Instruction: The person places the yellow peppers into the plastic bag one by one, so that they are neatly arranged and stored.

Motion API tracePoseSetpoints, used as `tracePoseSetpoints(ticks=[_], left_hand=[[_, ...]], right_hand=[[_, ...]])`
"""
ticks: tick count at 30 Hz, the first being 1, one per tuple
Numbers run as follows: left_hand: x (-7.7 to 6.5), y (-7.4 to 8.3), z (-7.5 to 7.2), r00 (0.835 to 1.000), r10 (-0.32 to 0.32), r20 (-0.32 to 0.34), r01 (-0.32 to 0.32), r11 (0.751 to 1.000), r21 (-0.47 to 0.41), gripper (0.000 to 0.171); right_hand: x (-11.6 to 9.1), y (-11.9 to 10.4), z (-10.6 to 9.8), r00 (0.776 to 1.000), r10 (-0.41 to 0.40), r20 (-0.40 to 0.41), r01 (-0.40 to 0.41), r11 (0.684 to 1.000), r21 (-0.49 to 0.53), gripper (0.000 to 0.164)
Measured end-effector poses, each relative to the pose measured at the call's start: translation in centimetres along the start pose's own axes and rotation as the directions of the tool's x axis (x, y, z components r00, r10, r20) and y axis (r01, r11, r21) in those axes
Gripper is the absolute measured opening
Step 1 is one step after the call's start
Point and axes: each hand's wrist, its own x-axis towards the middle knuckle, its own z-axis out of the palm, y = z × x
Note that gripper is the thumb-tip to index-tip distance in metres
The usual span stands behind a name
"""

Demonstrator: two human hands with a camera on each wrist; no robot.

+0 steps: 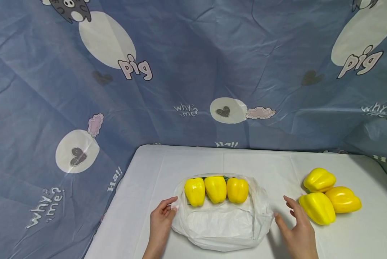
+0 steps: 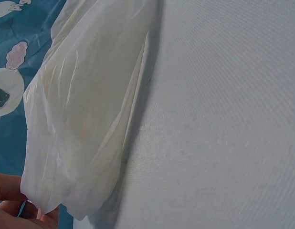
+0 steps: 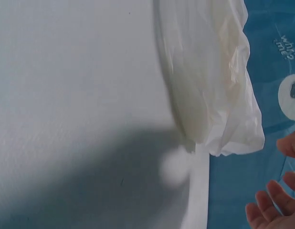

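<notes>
A white plastic bag (image 1: 219, 226) lies on the table with its mouth spread wide. Inside, along the far side, three yellow bell peppers (image 1: 215, 189) sit in a row. My left hand (image 1: 162, 219) pinches the bag's left rim between thumb and fingers; the left wrist view shows the fingers (image 2: 9, 191) at the bag's edge. To the right of the bag is my right hand (image 1: 297, 228), fingers spread and holding nothing. Its thumb is close to the bag's right rim, and in the right wrist view a gap separates it from the plastic.
Three more yellow bell peppers (image 1: 317, 208) are grouped on the table to the right, just beyond my right hand. The white table (image 1: 154, 162) backs onto a blue printed cloth (image 1: 187, 72), which also hangs along the left side.
</notes>
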Motion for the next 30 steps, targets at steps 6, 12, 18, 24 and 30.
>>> tracePoseSetpoints(ticks=[6, 12, 18, 24, 30], left_hand=[[0.0, -0.2, 0.1, 1.0, 0.008, 0.005, -0.008, 1.0, -0.003, 0.033], [0.0, -0.2, 0.2, 1.0, -0.008, 0.007, 0.008, 1.0, -0.011, 0.033], [0.2, -0.4, 0.1, 1.0, -0.023, 0.0, 0.023, 1.0, 0.003, 0.033], [0.1, -0.2, 0.1, 1.0, -0.022, -0.002, 0.022, 1.0, -0.004, 0.033], [-0.1, 0.1, 0.1, 1.0, 0.004, -0.001, -0.004, 1.0, -0.027, 0.033]], right_hand=[[0.1, 0.5, -0.6, 0.997, 0.006, -0.071, -0.005, 1.0, 0.01, 0.062], [0.2, 0.6, -1.2, 0.992, 0.07, -0.104, -0.073, 0.997, -0.021, 0.062], [0.4, 1.1, -1.8, 0.984, 0.069, -0.166, -0.078, 0.996, -0.053, 0.062], [0.6, 2.0, -2.4, 0.981, 0.049, -0.188, -0.064, 0.995, -0.074, 0.065], [0.9, 2.8, -3.0, 0.982, 0.008, -0.187, -0.026, 0.995, -0.096, 0.068]])
